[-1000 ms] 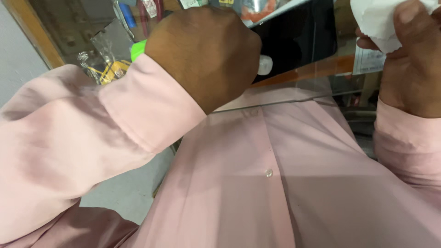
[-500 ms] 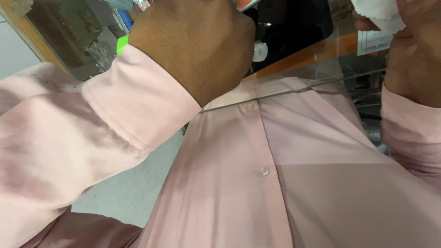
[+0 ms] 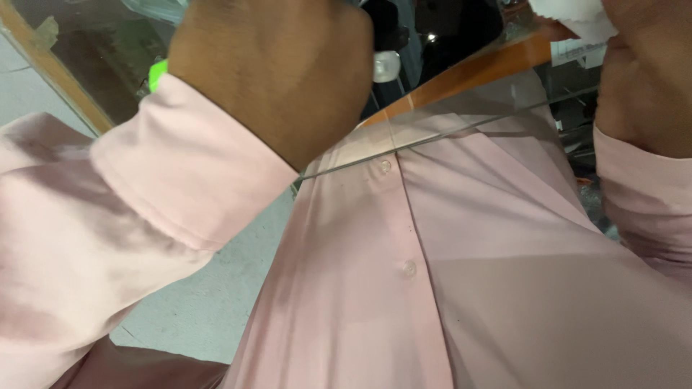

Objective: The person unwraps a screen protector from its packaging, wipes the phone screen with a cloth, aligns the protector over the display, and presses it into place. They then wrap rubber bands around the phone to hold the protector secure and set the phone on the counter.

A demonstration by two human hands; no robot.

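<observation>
Above the clear glass counter edge (image 3: 461, 130), the left hand (image 3: 277, 68) is clenched into a fist, its contents hidden. At upper right, the right hand (image 3: 645, 79) grasps a crumpled white cloth (image 3: 577, 16), beside the pink shirt (image 3: 461, 288).

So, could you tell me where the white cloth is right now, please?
The white cloth sits at the top right edge of the head view, gripped in the right hand, just above the glass pane.

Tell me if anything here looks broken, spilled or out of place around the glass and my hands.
Nothing stands out. The glass pane shows a clean, straight edge with no crack or chip in view. The left hand is closed in a fist over it, and the right hand holds a white cloth at the top edge. No spill shows on the grey floor.
</observation>
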